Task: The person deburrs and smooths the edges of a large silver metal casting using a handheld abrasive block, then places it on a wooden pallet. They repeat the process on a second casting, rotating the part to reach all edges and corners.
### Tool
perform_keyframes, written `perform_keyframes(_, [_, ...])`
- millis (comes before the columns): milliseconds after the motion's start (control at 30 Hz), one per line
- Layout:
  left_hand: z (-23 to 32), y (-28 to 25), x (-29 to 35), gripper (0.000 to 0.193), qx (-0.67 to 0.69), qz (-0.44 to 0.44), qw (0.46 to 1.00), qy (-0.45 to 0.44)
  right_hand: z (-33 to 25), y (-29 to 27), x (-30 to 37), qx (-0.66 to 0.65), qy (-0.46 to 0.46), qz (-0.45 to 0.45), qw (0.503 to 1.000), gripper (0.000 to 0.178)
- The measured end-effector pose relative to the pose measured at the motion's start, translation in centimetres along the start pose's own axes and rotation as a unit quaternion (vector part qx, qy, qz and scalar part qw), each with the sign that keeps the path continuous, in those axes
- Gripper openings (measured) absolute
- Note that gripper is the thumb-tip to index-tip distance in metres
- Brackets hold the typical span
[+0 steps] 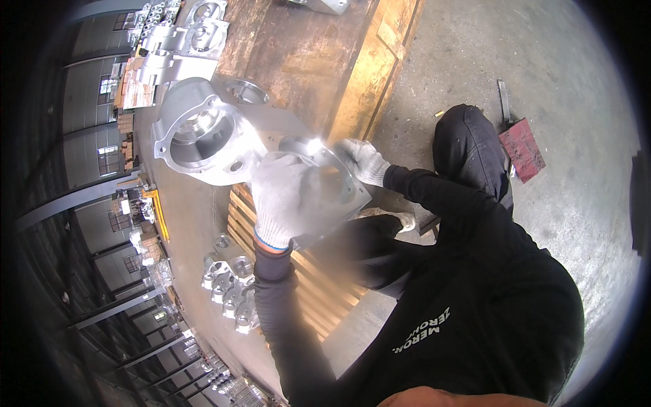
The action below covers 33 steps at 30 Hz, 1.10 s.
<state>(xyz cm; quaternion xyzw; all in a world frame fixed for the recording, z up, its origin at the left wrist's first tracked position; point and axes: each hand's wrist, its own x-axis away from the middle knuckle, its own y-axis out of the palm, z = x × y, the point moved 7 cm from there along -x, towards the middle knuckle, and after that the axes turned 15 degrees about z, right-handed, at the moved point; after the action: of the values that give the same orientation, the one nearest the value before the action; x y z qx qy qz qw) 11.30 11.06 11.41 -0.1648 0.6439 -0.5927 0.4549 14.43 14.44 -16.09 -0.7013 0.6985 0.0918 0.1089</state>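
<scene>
A large silver metal casting (252, 150) lies in front of me, with a wide round bore at its left end and a flat flanged part at its right. White knit gloves cover both hands. My left hand (281, 197) is wrapped over the casting's middle, the fingers bent round it and partly lost in glare. At the flange's far right edge, my right hand (364, 161) is closed with curled fingers. Whatever it pinches there is too small or too hidden to make out.
A wooden workbench (298, 61) stands beyond, with more silver castings (183, 51) at its left end. Below the casting is a slatted wooden pallet (315, 302), beside several castings (234, 292) on the floor. A red plate (522, 150) lies right of my knee.
</scene>
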Motion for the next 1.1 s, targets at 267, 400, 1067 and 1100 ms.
perform_keyframes(267, [0.2, 0.1, -0.2, 0.006, -0.029, 0.005, 0.999, 0.016, -1.7, -1.3, 0.9, 0.044, -0.047, 0.021, 0.998, 0.024])
perform_keyframes(400, [0.1, 0.2, -0.1, 0.009, -0.031, -0.007, 0.999, 0.011, -3.3, -2.6, 2.1, 0.057, -0.054, 0.043, 0.996, 0.025])
perform_keyframes(1067, [0.0, -0.1, 0.7, 0.02, -0.049, 0.064, 0.997, 0.021, -6.3, -6.5, 11.1, 0.058, 0.059, -0.016, 0.996, 0.025])
perform_keyframes(1100, [0.1, -0.1, 0.8, 0.02, -0.054, 0.069, 0.996, 0.024, -6.3, -6.6, 11.5, 0.071, 0.057, -0.018, 0.996, 0.024])
